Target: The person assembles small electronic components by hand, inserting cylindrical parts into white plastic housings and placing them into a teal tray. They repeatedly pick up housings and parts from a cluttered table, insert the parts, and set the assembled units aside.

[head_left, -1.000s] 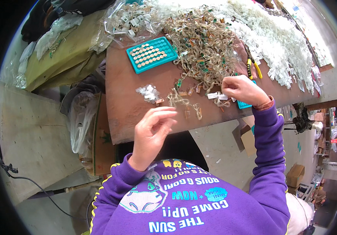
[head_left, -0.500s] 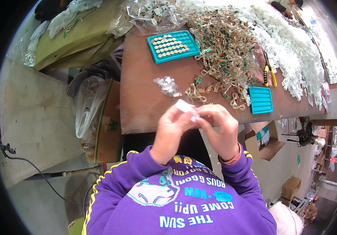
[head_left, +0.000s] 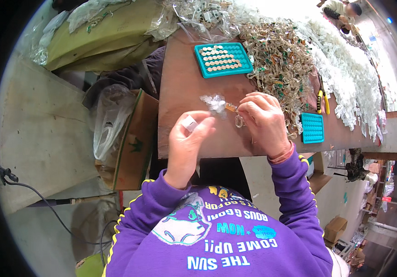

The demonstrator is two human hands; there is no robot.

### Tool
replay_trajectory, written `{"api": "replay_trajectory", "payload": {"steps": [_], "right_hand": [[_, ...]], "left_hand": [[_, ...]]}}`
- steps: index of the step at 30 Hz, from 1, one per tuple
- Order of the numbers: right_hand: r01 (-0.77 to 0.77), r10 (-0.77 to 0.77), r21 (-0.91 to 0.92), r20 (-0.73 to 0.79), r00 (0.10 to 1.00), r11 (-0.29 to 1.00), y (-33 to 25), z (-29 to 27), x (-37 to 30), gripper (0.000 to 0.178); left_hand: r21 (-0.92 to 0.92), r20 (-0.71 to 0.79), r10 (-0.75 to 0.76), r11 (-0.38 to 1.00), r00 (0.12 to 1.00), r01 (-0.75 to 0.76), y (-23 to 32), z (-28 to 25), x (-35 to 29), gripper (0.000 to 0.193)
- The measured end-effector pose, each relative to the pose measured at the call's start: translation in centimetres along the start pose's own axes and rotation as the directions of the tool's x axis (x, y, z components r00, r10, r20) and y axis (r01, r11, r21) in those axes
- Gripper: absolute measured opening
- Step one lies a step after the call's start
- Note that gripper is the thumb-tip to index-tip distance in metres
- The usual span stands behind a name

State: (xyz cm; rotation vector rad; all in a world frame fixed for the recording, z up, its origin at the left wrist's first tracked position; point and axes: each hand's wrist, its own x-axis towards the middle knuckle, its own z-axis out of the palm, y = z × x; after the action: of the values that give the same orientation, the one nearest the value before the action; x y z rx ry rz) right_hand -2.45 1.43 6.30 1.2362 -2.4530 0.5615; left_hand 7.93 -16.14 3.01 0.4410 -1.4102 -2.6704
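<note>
My left hand (head_left: 187, 138) is closed around a small white square plastic piece (head_left: 189, 123), just above the near part of the brown table. Farther right and forward, my right hand (head_left: 265, 119) has its fingertips pinched at a cord loop (head_left: 239, 121) with a small orange-amber tab (head_left: 230, 107). Beside those fingertips lies a little pile of clear and white plastic pieces (head_left: 215, 102). Behind my right hand spreads a big heap of corded pieces (head_left: 277, 60) with green and amber bits.
A teal tray (head_left: 221, 73) holding rows of round discs lies behind the small pile. A smaller teal tray (head_left: 313, 128) and yellow-black pliers (head_left: 320, 100) lie at the right. White plastic pieces (head_left: 355, 78) cover the far right. A cardboard box (head_left: 131, 147) stands left of the table.
My hands, together before, have moved apart. The left has drawn back with the white piece; the right has reached forward to a corded piece. The whole view has shifted slightly.
</note>
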Motion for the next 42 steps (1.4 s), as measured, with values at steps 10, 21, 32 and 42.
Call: {"api": "replay_trajectory", "payload": {"steps": [10,21,32,42], "right_hand": [[-0.115,0.130,0.125,-0.113,0.985,0.985,-2.7,-2.1,0.6,0.021],[-0.254,0.355,0.510,-0.109,0.928,0.822,-4.1,0.0,-0.2,0.019],[-0.524,0.346,0.724,0.681,0.646,-0.448,-3.2,-0.1,-0.7,0.013],[-0.537,0.344,0.757,0.650,0.677,-0.373,-4.4,0.5,-0.8,0.014]], "left_hand": [[0.121,0.052,0.220,0.967,0.974,-0.225,-0.1,1.6,2.1,0.019],[-0.428,0.120,-0.092,0.893,0.989,0.135,0.2,1.1,1.1,0.026],[-0.048,0.142,-0.038,0.998,0.989,0.045,0.6,0.2,0.9,0.030],[-0.012,0.120,0.188,0.982,0.975,-0.188,-0.6,-0.2,0.9,0.022]]}}
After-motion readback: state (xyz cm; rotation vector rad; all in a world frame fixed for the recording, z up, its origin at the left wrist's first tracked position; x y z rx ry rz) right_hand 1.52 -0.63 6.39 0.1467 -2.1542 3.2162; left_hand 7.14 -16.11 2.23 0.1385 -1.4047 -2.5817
